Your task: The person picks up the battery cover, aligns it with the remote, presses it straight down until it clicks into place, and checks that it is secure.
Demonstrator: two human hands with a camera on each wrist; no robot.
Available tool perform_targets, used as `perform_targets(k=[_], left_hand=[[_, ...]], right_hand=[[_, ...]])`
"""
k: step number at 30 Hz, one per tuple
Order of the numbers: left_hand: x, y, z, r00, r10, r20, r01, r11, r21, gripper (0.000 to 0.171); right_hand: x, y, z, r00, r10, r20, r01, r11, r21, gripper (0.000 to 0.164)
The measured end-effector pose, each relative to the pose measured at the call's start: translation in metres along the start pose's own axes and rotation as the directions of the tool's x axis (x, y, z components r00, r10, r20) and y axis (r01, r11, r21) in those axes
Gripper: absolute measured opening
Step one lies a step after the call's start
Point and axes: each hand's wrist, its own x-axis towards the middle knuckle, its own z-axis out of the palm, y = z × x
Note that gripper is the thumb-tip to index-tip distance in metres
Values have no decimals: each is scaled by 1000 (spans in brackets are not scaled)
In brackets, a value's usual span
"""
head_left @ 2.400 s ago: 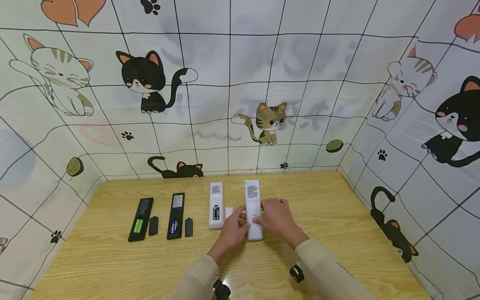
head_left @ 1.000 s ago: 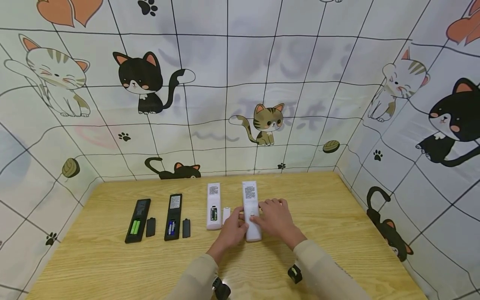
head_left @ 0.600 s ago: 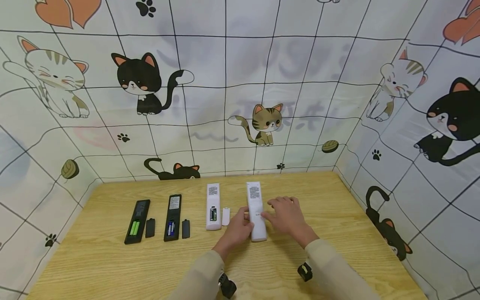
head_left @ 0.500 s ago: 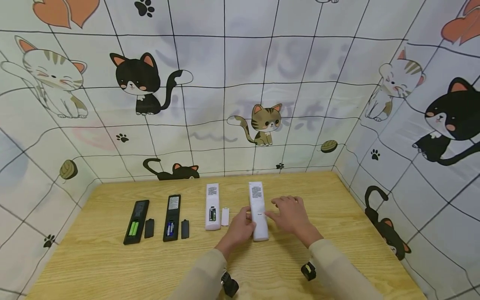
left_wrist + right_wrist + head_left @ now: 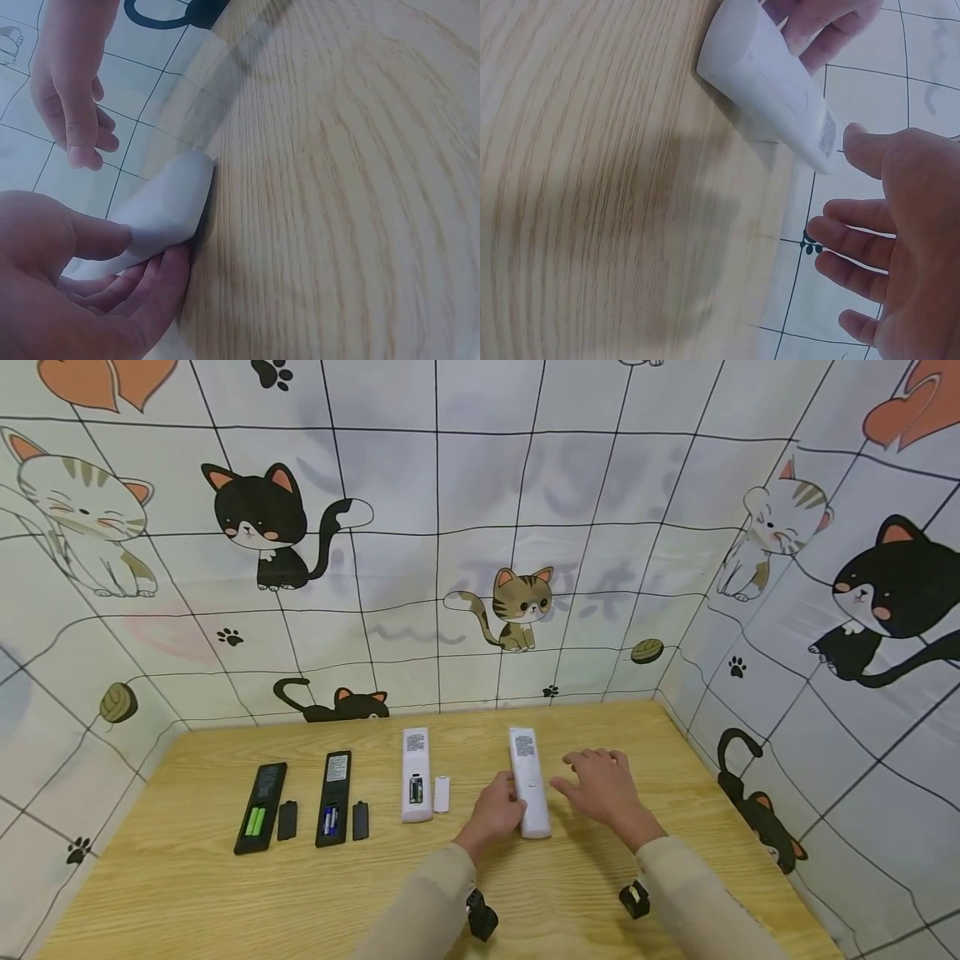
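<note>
A white remote control (image 5: 528, 789) lies back side up on the wooden table, tilted slightly, its printed label at the far end. In the head view its back looks closed over. My left hand (image 5: 495, 808) grips its left edge, the thumb on top and the fingers along the side, as the left wrist view also shows on the remote control (image 5: 169, 199). To its right, my right hand (image 5: 602, 785) hovers with spread, relaxed fingers, apart from the remote. The right wrist view shows the right hand (image 5: 915, 232) holding nothing.
Left of the hands lies another white remote (image 5: 416, 752) with batteries showing, its white cover (image 5: 442, 794) beside it. Farther left are two black remotes, one with blue batteries (image 5: 330, 820), one with green batteries (image 5: 255, 821), each beside a dark cover (image 5: 361, 820). A cat-print wall backs the table (image 5: 300, 902).
My right hand has let go of the white remote and drawn away to the right. The left hand has shifted the remote rightward and turned it slightly. The other remotes stay put.
</note>
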Motion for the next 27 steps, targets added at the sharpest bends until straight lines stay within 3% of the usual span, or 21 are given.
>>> perform_targets(k=[8,16,23,27], left_hand=[[-2,3,0,998,-64,-9,63,996,-65,51],[-3,11,0,993,-61,-106,60,998,-5,41],[-3,11,1,986,-109,-124,107,994,-27,39],[-2,10,2,984,-105,-146,106,994,-1,37]], right_hand=[[-3,1,-1,1000,0,10,0,1000,-1,47],[-5,2,1,1000,-16,-1,16,1000,-17,45],[-5,1,3,1000,-12,-2,12,1000,-6,46],[-5,2,5,1000,-11,-6,11,1000,1,45]])
